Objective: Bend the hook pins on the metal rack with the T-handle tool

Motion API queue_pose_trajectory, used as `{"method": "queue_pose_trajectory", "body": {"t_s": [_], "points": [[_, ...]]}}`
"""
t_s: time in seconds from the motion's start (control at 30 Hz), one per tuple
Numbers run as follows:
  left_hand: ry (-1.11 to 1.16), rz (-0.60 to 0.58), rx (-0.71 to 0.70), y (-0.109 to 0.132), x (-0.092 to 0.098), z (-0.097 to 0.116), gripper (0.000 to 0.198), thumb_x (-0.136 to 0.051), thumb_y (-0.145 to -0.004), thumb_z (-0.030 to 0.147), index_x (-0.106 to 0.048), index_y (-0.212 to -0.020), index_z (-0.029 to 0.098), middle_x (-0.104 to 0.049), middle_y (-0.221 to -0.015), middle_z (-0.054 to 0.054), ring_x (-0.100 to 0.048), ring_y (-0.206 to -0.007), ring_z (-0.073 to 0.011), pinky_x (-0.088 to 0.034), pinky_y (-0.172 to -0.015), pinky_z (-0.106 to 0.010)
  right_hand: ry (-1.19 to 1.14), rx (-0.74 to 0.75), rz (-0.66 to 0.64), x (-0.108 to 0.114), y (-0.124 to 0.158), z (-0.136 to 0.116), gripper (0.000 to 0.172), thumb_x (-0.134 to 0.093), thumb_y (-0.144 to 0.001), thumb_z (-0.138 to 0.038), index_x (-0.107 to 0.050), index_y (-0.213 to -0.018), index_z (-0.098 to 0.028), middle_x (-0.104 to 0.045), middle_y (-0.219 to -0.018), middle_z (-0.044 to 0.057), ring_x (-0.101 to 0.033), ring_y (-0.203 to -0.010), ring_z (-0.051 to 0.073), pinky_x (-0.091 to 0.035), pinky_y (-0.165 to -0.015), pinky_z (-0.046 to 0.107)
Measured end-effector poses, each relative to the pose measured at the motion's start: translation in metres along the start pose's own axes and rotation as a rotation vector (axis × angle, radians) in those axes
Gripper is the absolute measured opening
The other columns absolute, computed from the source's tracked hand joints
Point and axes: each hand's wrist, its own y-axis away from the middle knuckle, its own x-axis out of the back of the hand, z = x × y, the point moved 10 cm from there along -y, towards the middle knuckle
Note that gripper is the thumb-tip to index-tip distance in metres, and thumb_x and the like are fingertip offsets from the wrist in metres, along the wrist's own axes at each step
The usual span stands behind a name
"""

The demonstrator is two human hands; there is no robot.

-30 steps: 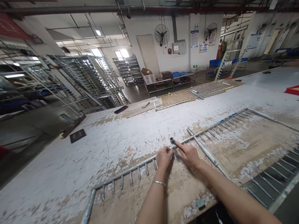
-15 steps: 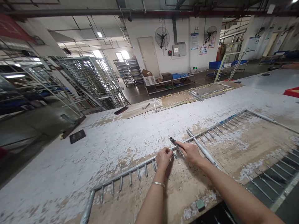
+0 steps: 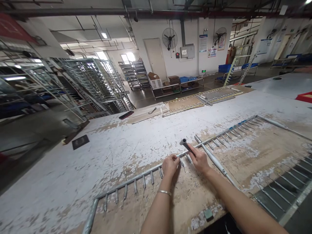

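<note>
A long metal frame [image 3: 137, 178] lies on the worktable, with several short pegs [image 3: 152, 178] along its rail, some ending in thin wire hooks. My left hand [image 3: 170, 165] is at the rail, fingertips pinched together; what they grip is hidden. Close to its fingertips is a peg with a bent wire [image 3: 182, 162]. In my right hand [image 3: 200, 160] is a hammer [image 3: 187, 145], its dark handle in my closed fingers and its round head raised above the rail. The frame's crossbar [image 3: 214, 159] runs just right of that hand.
The worn worktable [image 3: 117, 143] carries a dark plate [image 3: 80, 142], a wrench [image 3: 152, 110] and a second hooked frame [image 3: 187, 104] at the far edge. A small green block [image 3: 208, 214] lies at the near edge. More hooked rods [image 3: 280, 191] extend at lower right. Racks [image 3: 97, 84] stand beyond.
My right hand has lifted the hammer up and slightly right, away from the rail, and its head has turned. The left hand stays in place at the rail.
</note>
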Motion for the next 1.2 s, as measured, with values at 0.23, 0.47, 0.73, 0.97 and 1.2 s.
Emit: {"method": "queue_pose_trajectory", "body": {"t_s": [0.23, 0.47, 0.73, 0.97, 1.2], "points": [[-0.008, -0.005, -0.014, 0.002, 0.003, 0.002, 0.018, -0.059, -0.08, 0.038, -0.071, -0.079, 0.025, -0.072, -0.076, -0.001, -0.061, -0.073, -0.016, -0.029, -0.059, -0.024, -0.009, -0.002, 0.009, 0.001, -0.001, 0.001, 0.043, -0.039, -0.099, -0.029, -0.047, -0.141, -0.026, -0.069, -0.117, 0.007, -0.064, -0.1, 0.02, -0.047, -0.082, 0.027], [-0.01, -0.027, -0.016, 0.0, 0.002, 0.002, 0.019, -0.059, -0.081, 0.038, -0.071, -0.078, 0.023, -0.072, -0.078, -0.003, -0.061, -0.074, -0.016, -0.031, -0.059, -0.024, 0.065, -0.037, -0.134, -0.01, -0.003, 0.0, 0.04, -0.047, -0.095, -0.029, -0.054, -0.135, -0.03, -0.073, -0.098, 0.005, -0.067, -0.086, 0.02, -0.046, -0.074, 0.026], [0.005, -0.019, -0.041, -0.001, 0.001, 0.001, 0.018, -0.059, -0.08, 0.038, -0.07, -0.077, 0.024, -0.071, -0.078, -0.002, -0.059, -0.072, -0.0154, -0.03, -0.059, -0.024, 0.101, -0.035, -0.13, -0.01, -0.006, 0.001, 0.041, -0.048, -0.095, -0.028, -0.053, -0.136, -0.03, -0.074, -0.096, 0.004, -0.067, -0.083, 0.02, -0.046, -0.07, 0.025], [-0.013, -0.03, -0.022, -0.001, 0.0, 0.0, 0.016, -0.06, -0.081, 0.036, -0.071, -0.079, 0.024, -0.071, -0.079, -0.002, -0.061, -0.075, -0.0165, -0.03, -0.059, -0.025, 0.016, 0.0, 0.024, 0.01, -0.008, -0.002, 0.044, -0.037, -0.099, -0.029, -0.046, -0.142, -0.027, -0.07, -0.113, 0.007, -0.065, -0.095, 0.02, -0.047, -0.079, 0.027], [-0.018, -0.043, -0.03, -0.001, 0.0, 0.0, 0.02, -0.06, -0.082, 0.039, -0.071, -0.08, 0.024, -0.071, -0.08, -0.003, -0.061, -0.075, -0.0164, -0.031, -0.06, -0.025, 0.058, 0.026, -0.074, 0.002, -0.009, -0.006, 0.042, -0.044, -0.097, -0.03, -0.05, -0.138, -0.029, -0.072, -0.104, 0.005, -0.066, -0.091, 0.02, -0.046, -0.075, 0.026]]}}
